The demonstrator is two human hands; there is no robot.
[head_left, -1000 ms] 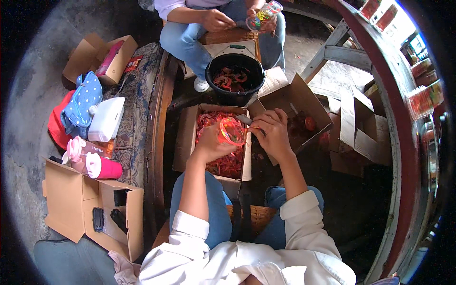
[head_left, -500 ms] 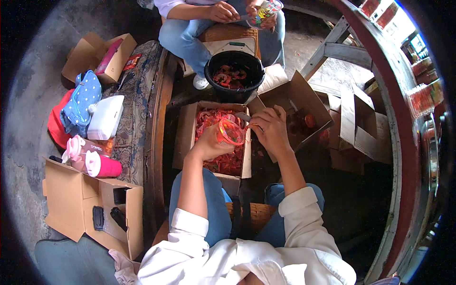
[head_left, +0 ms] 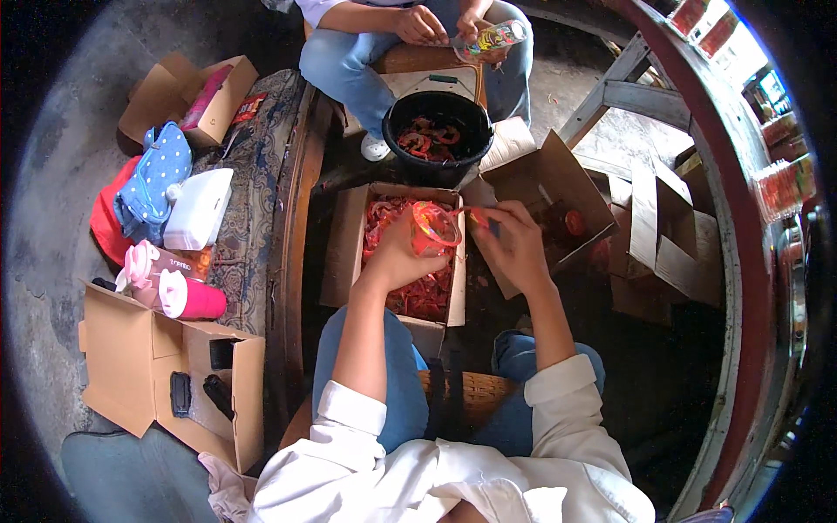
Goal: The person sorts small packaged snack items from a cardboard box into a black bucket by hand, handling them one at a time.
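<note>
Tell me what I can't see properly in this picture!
In the head view:
Cup: its left side is hidden by the left hand.
Red piece in the right hand: too small to name.
Box: its floor is covered by red strips.
Other person: head cut off by the top edge.

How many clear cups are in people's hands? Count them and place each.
2: one clear cup in the person's left hand, another clear cup in the co-worker's hand.
</note>
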